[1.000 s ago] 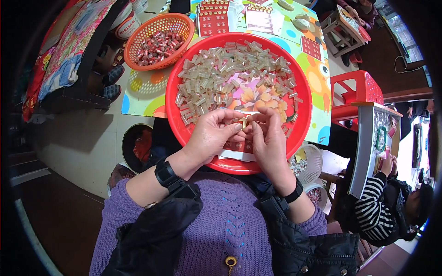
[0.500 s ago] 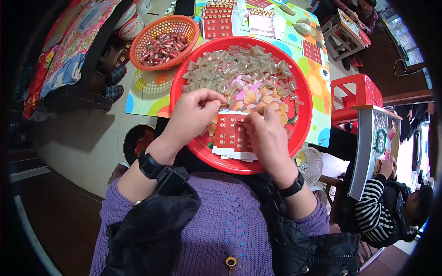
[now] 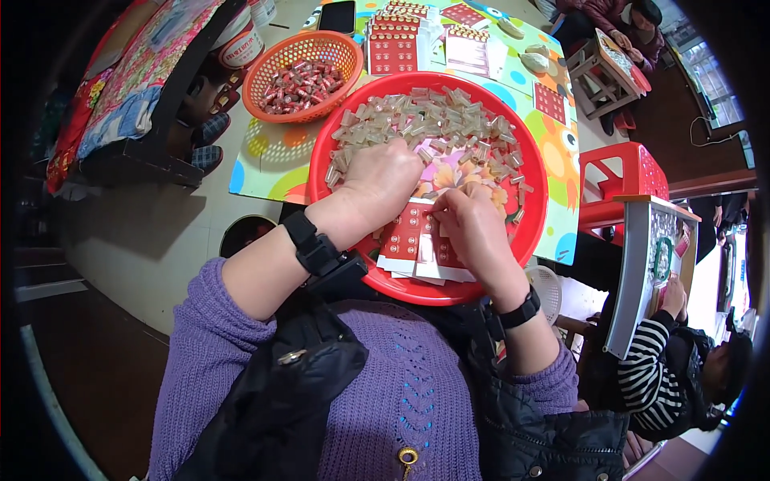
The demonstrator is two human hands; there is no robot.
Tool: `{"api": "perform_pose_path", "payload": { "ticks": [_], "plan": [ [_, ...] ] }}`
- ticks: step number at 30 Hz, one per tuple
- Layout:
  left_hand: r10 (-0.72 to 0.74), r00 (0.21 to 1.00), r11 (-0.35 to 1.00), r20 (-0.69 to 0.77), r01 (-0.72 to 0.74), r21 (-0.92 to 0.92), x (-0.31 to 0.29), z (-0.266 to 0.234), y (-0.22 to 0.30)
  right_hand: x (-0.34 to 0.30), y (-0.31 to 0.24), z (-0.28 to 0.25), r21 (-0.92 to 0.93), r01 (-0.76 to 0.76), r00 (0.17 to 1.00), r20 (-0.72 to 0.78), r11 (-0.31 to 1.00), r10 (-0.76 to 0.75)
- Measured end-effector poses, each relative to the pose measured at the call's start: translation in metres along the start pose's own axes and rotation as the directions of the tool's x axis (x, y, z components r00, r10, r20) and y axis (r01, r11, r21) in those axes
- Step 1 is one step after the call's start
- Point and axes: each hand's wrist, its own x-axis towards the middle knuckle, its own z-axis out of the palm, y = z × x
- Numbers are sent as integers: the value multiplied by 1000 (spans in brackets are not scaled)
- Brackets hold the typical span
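My left hand is curled over the near left part of a heap of short clear tubes in a round red tray. Its fingertips are hidden behind its back, so whatever it grips cannot be made out. My right hand has thumb and forefinger pinched together at the upper edge of a small pile of red printed cards with white borders. Anything between those fingers is too small to tell. The cards overlap near the tray's front rim, and a flower pattern shows on the tray's bottom.
An orange basket of small red-wrapped pieces stands left of the tray. Behind are stacked red cards with gold-topped pieces, and a phone. At the right are a red stool and another person at a small table.
My left hand has moved from the cards' upper left corner to the right and forward onto the tubes, turning its back upward. My right hand stays by the cards, shifted slightly right.
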Motion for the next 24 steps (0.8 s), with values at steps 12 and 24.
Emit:
{"api": "perform_pose_path", "payload": {
  "ticks": [12,24],
  "plan": [
    [-119,855,-143,504,487,-861,-40,-10,6,-31,-12,1,-295,211,977,28,932,-212],
    [11,810,152,587,579,-801,-53,-8,21,-31,-19,-5,-352,273,954,216,895,-206]
  ]
}}
